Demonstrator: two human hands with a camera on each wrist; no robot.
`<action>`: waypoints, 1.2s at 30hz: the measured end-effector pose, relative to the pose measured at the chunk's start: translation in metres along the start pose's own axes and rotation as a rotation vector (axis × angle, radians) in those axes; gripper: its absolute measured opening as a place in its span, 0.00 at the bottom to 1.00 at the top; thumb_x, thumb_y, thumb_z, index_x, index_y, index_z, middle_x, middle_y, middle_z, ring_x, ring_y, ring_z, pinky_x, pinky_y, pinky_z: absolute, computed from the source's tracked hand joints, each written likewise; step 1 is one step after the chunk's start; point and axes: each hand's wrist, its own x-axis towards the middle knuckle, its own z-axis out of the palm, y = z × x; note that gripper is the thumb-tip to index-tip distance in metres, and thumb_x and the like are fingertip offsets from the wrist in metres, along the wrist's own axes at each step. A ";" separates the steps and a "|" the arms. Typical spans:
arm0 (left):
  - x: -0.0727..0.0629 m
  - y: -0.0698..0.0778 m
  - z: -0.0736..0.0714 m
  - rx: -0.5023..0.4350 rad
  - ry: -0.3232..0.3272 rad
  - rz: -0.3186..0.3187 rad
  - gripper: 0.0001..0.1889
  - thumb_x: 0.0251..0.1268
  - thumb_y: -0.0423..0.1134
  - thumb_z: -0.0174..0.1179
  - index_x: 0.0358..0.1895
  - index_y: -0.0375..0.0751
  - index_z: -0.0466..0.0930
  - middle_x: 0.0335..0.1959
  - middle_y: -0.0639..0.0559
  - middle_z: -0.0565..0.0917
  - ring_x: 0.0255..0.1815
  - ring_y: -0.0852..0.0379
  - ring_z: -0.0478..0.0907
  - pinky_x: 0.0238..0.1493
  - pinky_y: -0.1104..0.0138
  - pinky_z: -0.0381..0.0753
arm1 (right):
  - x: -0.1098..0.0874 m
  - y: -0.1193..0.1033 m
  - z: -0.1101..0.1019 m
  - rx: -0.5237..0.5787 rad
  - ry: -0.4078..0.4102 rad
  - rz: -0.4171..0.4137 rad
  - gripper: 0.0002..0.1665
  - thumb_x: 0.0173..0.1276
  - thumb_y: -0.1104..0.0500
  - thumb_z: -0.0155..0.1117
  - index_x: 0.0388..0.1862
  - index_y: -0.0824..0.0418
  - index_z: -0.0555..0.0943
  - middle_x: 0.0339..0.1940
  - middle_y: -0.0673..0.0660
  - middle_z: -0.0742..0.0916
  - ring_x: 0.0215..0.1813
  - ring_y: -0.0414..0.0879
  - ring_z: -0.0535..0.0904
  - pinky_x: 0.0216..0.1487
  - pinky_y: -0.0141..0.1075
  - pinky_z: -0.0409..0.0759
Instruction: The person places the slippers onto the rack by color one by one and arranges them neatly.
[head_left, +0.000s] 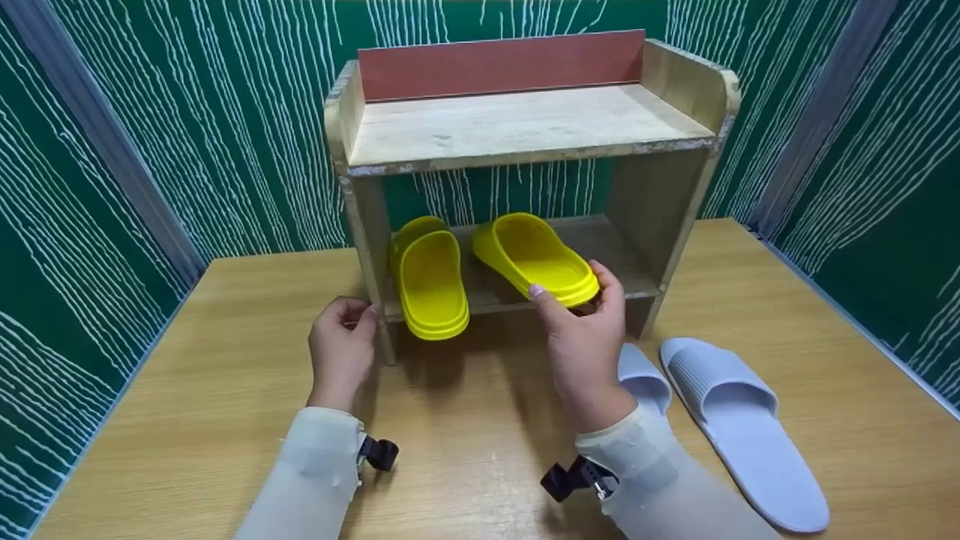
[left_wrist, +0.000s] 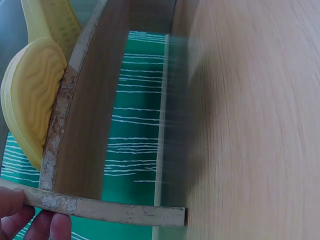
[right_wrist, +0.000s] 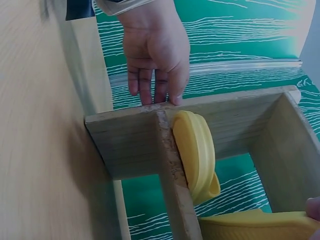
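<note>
My right hand (head_left: 589,349) grips the heel of a yellow slipper (head_left: 546,259), thumb at its near edge and fingers along its right side. That slipper is angled, its closed toe over the lower board (head_left: 626,255) of a small wooden shoe rack (head_left: 525,124). To its left, a matching yellow slipper (head_left: 433,285) rests on the same board, toe inward, heel sticking out past the front edge. With thumb and fingers my left hand (head_left: 341,352) holds the front edge of the rack's left side panel (left_wrist: 115,209). Only a fingertip of the right hand shows in the right wrist view.
Two pale grey slippers lie on the wooden table (head_left: 210,420) at the right; the outer slipper (head_left: 765,442) shows whole, while my right forearm partly covers the inner slipper (head_left: 645,379). Green walls (head_left: 262,135) with white streaks stand behind and beside the rack.
</note>
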 end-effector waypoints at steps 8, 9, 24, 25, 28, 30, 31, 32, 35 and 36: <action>-0.001 0.000 -0.001 -0.007 -0.001 0.000 0.08 0.79 0.39 0.61 0.50 0.38 0.84 0.46 0.43 0.83 0.47 0.49 0.80 0.49 0.62 0.84 | 0.003 0.010 0.002 -0.032 0.002 0.027 0.53 0.66 0.59 0.79 0.81 0.50 0.57 0.72 0.50 0.71 0.69 0.44 0.74 0.65 0.31 0.80; -0.001 0.000 -0.001 -0.007 0.000 0.000 0.08 0.79 0.39 0.61 0.50 0.38 0.84 0.46 0.44 0.83 0.47 0.49 0.80 0.49 0.62 0.84 | 0.004 0.011 0.003 -0.042 -0.002 0.039 0.53 0.66 0.59 0.79 0.80 0.50 0.57 0.72 0.50 0.71 0.69 0.44 0.74 0.65 0.31 0.80; -0.001 0.001 0.001 -0.010 -0.002 -0.007 0.09 0.80 0.39 0.60 0.51 0.38 0.84 0.47 0.43 0.83 0.48 0.49 0.78 0.46 0.68 0.81 | 0.005 0.021 0.004 -0.141 -0.138 0.089 0.46 0.72 0.63 0.70 0.81 0.54 0.56 0.72 0.54 0.71 0.69 0.48 0.73 0.72 0.38 0.76; -0.001 0.001 0.000 -0.010 -0.003 -0.008 0.09 0.80 0.39 0.61 0.51 0.38 0.84 0.47 0.43 0.83 0.48 0.49 0.78 0.46 0.68 0.82 | 0.005 0.022 0.004 -0.141 -0.142 0.092 0.46 0.71 0.63 0.71 0.81 0.54 0.57 0.71 0.54 0.71 0.69 0.48 0.73 0.72 0.38 0.76; -0.001 0.000 0.000 -0.006 -0.001 -0.006 0.09 0.79 0.39 0.61 0.51 0.38 0.83 0.47 0.43 0.83 0.48 0.49 0.78 0.47 0.66 0.82 | 0.005 0.024 0.004 -0.143 -0.158 0.099 0.47 0.70 0.62 0.72 0.81 0.54 0.57 0.72 0.55 0.71 0.70 0.48 0.73 0.72 0.38 0.76; 0.000 0.000 0.000 -0.004 0.000 -0.006 0.09 0.79 0.39 0.61 0.51 0.38 0.83 0.47 0.43 0.83 0.48 0.49 0.78 0.48 0.65 0.83 | 0.005 0.027 0.004 -0.161 -0.164 0.099 0.47 0.70 0.62 0.74 0.81 0.54 0.58 0.72 0.55 0.71 0.70 0.48 0.72 0.72 0.39 0.76; 0.000 0.000 0.000 -0.003 0.000 -0.006 0.09 0.79 0.39 0.61 0.51 0.38 0.83 0.47 0.43 0.83 0.48 0.49 0.78 0.48 0.64 0.83 | 0.006 0.028 0.004 -0.173 -0.164 0.096 0.47 0.69 0.61 0.74 0.81 0.54 0.58 0.72 0.55 0.71 0.70 0.49 0.72 0.72 0.39 0.76; -0.001 0.000 0.000 -0.002 -0.001 -0.006 0.09 0.79 0.39 0.61 0.51 0.38 0.83 0.47 0.43 0.83 0.48 0.49 0.79 0.48 0.64 0.83 | 0.006 0.029 0.004 -0.184 -0.163 0.091 0.47 0.69 0.61 0.75 0.80 0.54 0.59 0.72 0.55 0.71 0.70 0.49 0.72 0.72 0.39 0.76; -0.001 0.000 0.000 -0.001 -0.007 -0.010 0.09 0.80 0.39 0.60 0.51 0.38 0.83 0.48 0.43 0.83 0.48 0.49 0.79 0.49 0.64 0.83 | 0.008 0.033 0.005 -0.212 -0.153 0.058 0.47 0.67 0.61 0.77 0.78 0.57 0.61 0.70 0.58 0.73 0.68 0.51 0.72 0.71 0.41 0.77; -0.001 0.000 -0.001 -0.003 -0.008 -0.010 0.09 0.80 0.39 0.60 0.51 0.38 0.83 0.48 0.43 0.83 0.48 0.49 0.79 0.49 0.64 0.83 | 0.008 0.034 0.005 -0.219 -0.147 0.049 0.46 0.66 0.62 0.77 0.77 0.58 0.62 0.68 0.58 0.73 0.67 0.51 0.73 0.70 0.41 0.77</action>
